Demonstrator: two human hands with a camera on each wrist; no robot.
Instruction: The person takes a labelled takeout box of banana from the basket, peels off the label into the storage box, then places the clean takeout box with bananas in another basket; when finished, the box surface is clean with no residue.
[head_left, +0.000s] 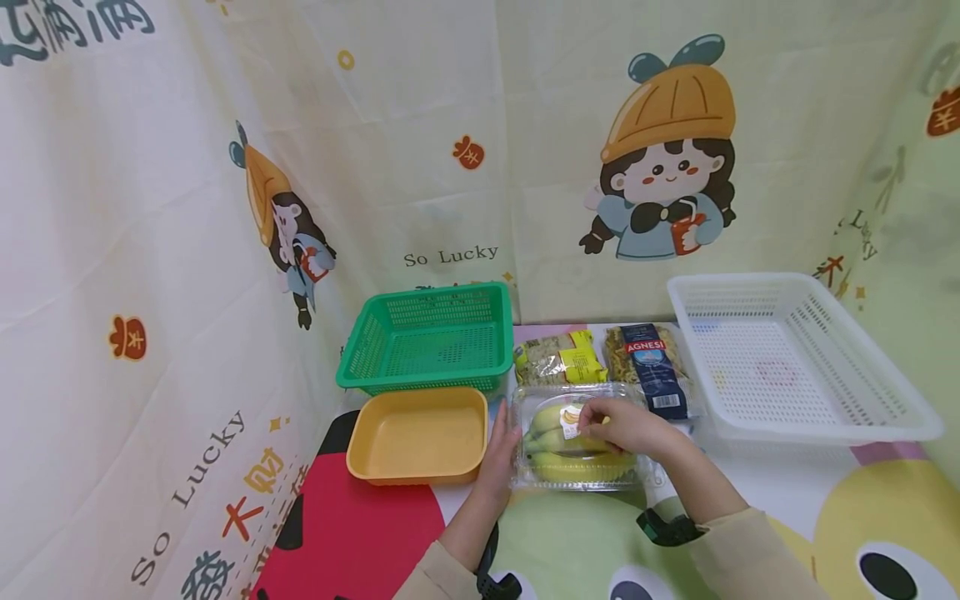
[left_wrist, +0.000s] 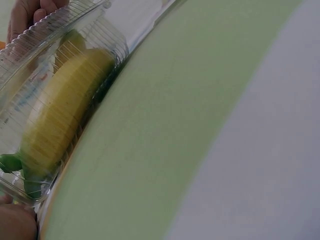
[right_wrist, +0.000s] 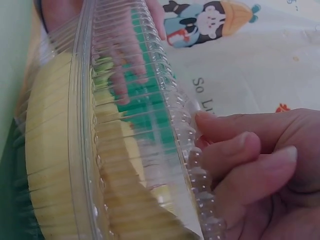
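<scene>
A clear plastic box (head_left: 534,477) holds yellow-green bananas (head_left: 566,468) and stands in front of the baskets. On its lid is a white sticker (head_left: 570,422) with a banana picture. My right hand (head_left: 624,427) is over the lid, fingers bent; its fingertips pinch the sticker's right edge. From the side, the right wrist view shows these curled fingers (right_wrist: 240,160) at the lid; the sticker's held edge is not clear there. Along the box's left wall my left hand (head_left: 500,454) rests with fairly straight fingers, seen through the plastic in the right wrist view.
A yellow tub (head_left: 417,475) stands just left of my left hand, a green basket (head_left: 427,386) behind it. Two food packs, one yellow (head_left: 581,362) and one dark blue (head_left: 652,367), lie behind the box. A large white basket (head_left: 825,429) is at the right.
</scene>
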